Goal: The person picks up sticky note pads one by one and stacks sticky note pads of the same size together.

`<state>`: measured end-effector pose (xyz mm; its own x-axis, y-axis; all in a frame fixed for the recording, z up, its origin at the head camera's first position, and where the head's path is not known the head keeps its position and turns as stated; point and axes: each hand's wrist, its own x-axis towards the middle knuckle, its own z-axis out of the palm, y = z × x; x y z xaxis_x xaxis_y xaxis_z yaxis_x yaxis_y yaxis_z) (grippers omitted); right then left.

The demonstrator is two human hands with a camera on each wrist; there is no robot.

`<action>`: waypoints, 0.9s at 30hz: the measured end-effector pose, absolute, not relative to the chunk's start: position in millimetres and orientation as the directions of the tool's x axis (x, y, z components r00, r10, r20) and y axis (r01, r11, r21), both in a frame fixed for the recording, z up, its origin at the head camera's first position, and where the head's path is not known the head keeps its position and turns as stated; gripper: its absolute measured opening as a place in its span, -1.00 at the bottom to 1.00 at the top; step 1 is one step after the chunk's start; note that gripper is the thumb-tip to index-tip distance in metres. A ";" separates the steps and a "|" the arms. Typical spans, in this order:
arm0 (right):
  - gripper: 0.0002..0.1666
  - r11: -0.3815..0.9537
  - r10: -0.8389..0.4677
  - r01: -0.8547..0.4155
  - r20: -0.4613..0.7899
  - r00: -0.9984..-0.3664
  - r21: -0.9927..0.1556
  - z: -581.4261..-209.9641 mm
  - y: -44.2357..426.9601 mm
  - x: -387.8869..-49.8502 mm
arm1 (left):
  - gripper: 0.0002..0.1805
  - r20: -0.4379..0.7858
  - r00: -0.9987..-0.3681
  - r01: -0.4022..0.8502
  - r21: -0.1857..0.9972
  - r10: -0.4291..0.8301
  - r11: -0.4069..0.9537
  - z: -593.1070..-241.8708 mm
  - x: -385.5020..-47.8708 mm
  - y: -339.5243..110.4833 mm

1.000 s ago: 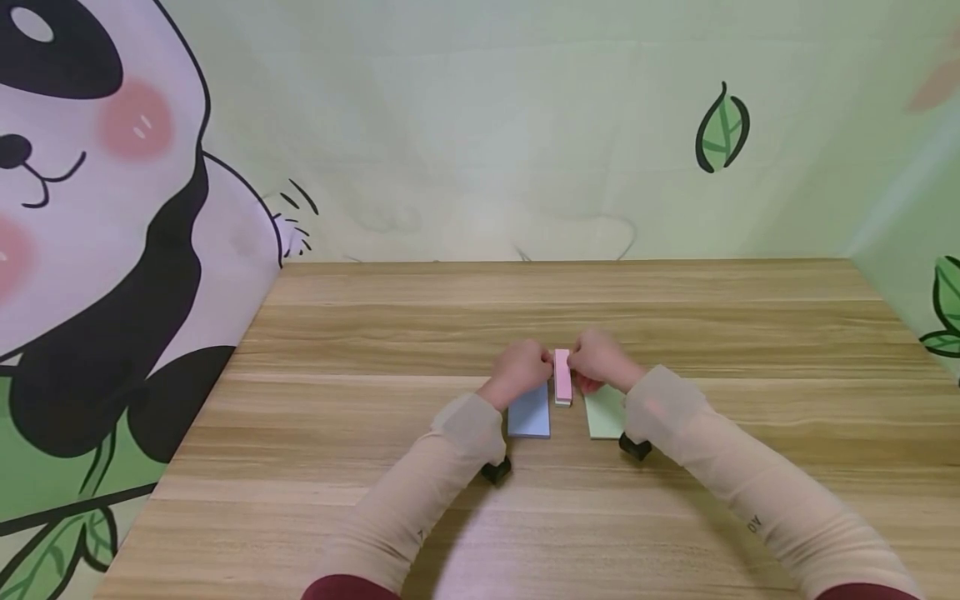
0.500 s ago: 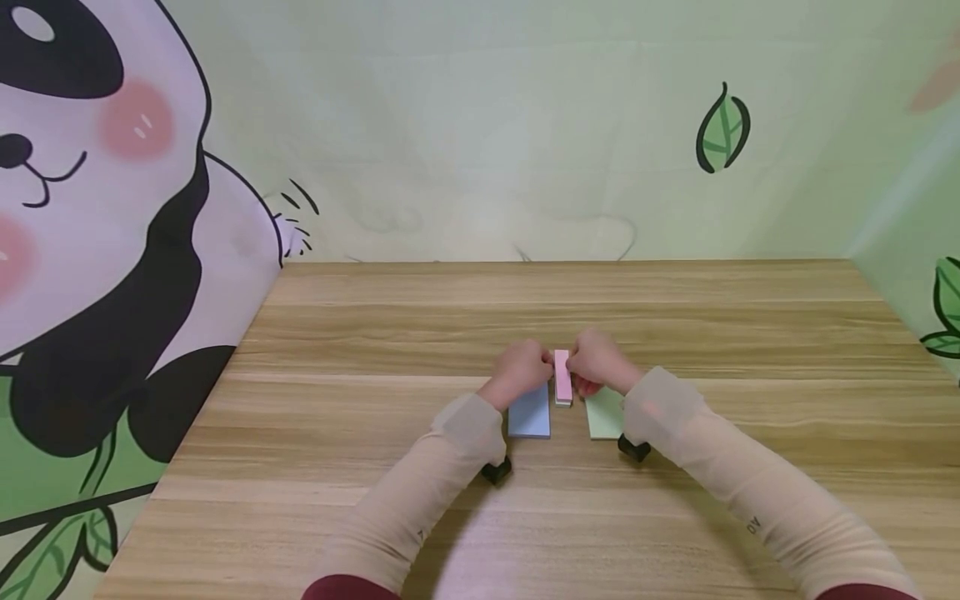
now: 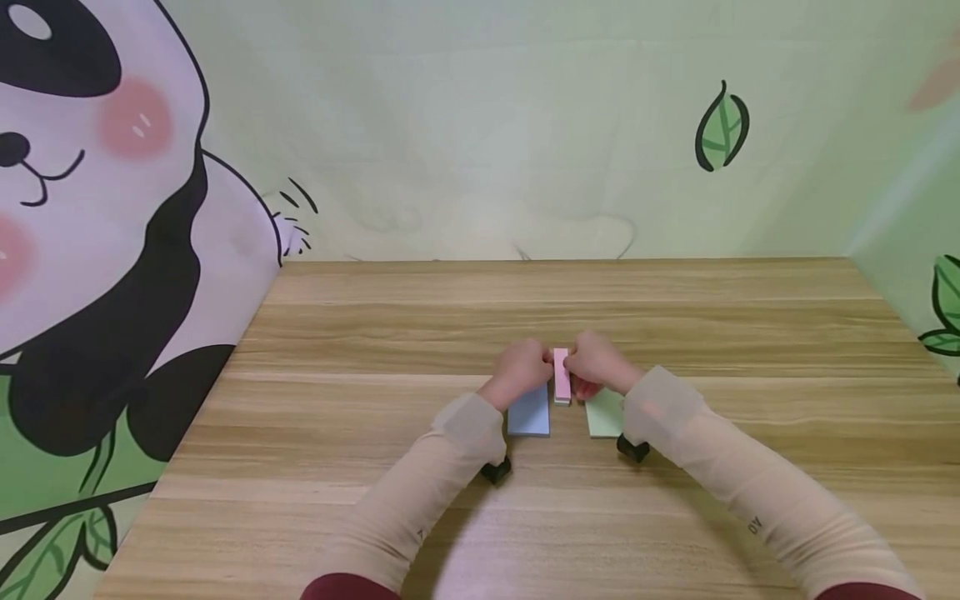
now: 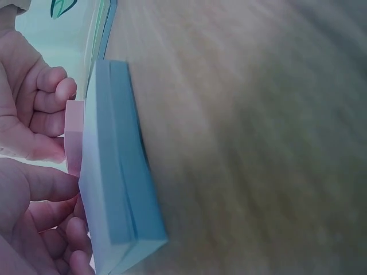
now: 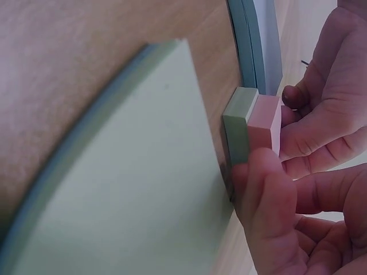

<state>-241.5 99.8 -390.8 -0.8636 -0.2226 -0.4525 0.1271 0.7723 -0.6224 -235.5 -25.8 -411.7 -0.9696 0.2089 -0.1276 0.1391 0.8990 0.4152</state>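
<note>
A narrow pink sticky-note pad (image 3: 562, 385) lies on a matching pale green strip pad (image 5: 238, 120), the two stacked at the middle of the table. My left hand (image 3: 522, 365) holds the stack's left side near its far end with thumb and curled fingers. From the other side my right hand (image 3: 603, 361) pinches at the stack, a fingertip over the pink top. Below my left hand lies a wider blue pad (image 3: 529, 414). A wider light green pad (image 3: 603, 415) is partly covered by my right hand and wrist. The fingertips' exact contact is partly hidden.
The wooden table (image 3: 375, 333) runs back to a pale printed backdrop (image 3: 480, 125). Black wrist cameras (image 3: 496, 471) hang under both sleeved wrists, close to the tabletop. A gap of bare wood separates the blue and light green pads.
My right fingertips have shifted slightly left, further over the pink pad. My left hand and the pads look almost unmoved.
</note>
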 end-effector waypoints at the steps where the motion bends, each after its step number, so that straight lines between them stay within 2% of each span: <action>1: -0.75 0.772 -0.223 0.128 -0.453 -0.863 -0.623 -390.9 99.7 -241.6 | -0.79 -0.130 -0.969 0.140 0.408 0.209 0.902 -411.7 -235.4 -25.7; 13: -0.78 0.755 -0.247 0.106 -0.429 -0.869 -0.648 -391.2 100.9 -240.4 | -0.81 -0.117 -0.970 0.159 0.349 0.211 0.924 -406.5 -231.9 -23.5; 27: -0.77 0.712 -0.249 0.116 -0.404 -0.880 -0.692 -391.3 102.7 -242.2 | -0.69 -0.113 -0.973 0.153 0.345 0.203 0.926 -408.9 -232.2 -21.4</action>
<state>-242.2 102.7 -391.3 -0.8802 -0.2491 -0.4040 0.1160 0.7124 -0.6921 -232.2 -21.4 -408.9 -0.9726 0.2029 -0.1130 0.1531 0.9260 0.3452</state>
